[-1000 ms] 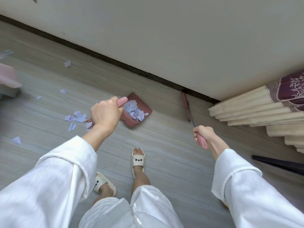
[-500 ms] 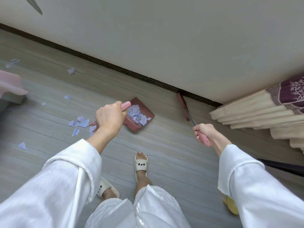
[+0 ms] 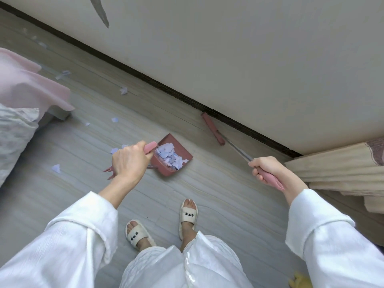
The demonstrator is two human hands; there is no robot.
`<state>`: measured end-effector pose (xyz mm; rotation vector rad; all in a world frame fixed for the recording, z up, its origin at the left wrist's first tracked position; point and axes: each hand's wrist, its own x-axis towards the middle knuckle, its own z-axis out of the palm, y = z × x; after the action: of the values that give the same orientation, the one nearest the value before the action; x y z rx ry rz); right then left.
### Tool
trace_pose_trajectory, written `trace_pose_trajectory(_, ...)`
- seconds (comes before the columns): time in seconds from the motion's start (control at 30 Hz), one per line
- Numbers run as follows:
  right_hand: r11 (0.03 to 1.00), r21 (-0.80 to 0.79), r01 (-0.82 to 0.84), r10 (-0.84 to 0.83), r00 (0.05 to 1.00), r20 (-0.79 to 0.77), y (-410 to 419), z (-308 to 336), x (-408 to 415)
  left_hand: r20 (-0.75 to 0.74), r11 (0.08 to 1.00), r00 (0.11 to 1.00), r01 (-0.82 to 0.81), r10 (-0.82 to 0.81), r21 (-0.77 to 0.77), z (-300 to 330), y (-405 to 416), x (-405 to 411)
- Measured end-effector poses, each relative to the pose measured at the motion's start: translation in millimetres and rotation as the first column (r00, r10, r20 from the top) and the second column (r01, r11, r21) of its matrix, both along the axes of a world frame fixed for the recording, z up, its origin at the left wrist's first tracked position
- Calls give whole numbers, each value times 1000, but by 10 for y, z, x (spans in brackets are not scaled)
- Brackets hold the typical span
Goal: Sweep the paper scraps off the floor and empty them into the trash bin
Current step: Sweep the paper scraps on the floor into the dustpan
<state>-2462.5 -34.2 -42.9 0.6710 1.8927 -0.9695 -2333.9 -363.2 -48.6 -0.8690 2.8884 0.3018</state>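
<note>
My left hand grips the pink handle of a red-brown dustpan, which is lifted slightly and holds a heap of pale paper scraps. My right hand grips the pink handle of a long broom; its metal shaft runs up-left to the red-brown broom head by the dark baseboard. Loose scraps lie on the wooden floor: one scrap left of my left hand, some scraps just behind it, one scrap farther out, and another scrap near the wall. No trash bin is in view.
A bed with a pink sheet and a white quilt fills the left edge. Beige and maroon curtains hang at the right. The white wall stands just beyond the baseboard. My feet in cream slippers stand below the dustpan.
The view has swung left, bringing the bed into sight. The broom head has drifted farther from the dustpan along the wall. Both hands keep their grips.
</note>
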Motion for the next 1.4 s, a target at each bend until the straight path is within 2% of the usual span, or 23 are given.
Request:
trace_pose_trajectory(0.17, 998, 29, -48, 50, 996, -74, -387, -24, -119, -17, 995, 995, -100, 100, -3, 15, -156, 252)
trace_pose_trajectory(0.27, 999, -25, -37, 36, 999, -35, -714, -101, -188, -26, 983, 983, -184, 184, -3, 51, -292, 480)
trace_pose_trajectory(0.37, 992, -46, -118, 118, 993, -5, -1103, -170, -101, -26, 958, 958, -286, 286, -7, 79, -470, 703)
trace_pose_trajectory(0.57, 949, -78, -305, 307, 952, 9, -1949, -214, 492, -43, 897, 897, -442, 441, -16, 108, -982, 1326)
trace_pose_trajectory(0.73, 894, -105, -436, 442, 896, 45, -2654, -121, 1106, -37, 862, 861, -507, 506, -5, 116, -1397, 1940)
trace_pose_trajectory(0.9, 867, -138, -479, 492, 867, 82, -3414, -53, 1823, 30, 867, 866, -498, 498, -9, 120, -1886, 2663)
trace_pose_trajectory(1.1, 821, -89, -564, 570, 815, 101, -4167, 14, 2447, 82, 873, 870, -487, 486, -13, 57, -2528, 3466)
trace_pose_trajectory(1.4, 840, 15, -543, 542, 840, 33, -4489, 1, 2668, 103, 909, 903, -415, 418, -48, -80, -3138, 3828)
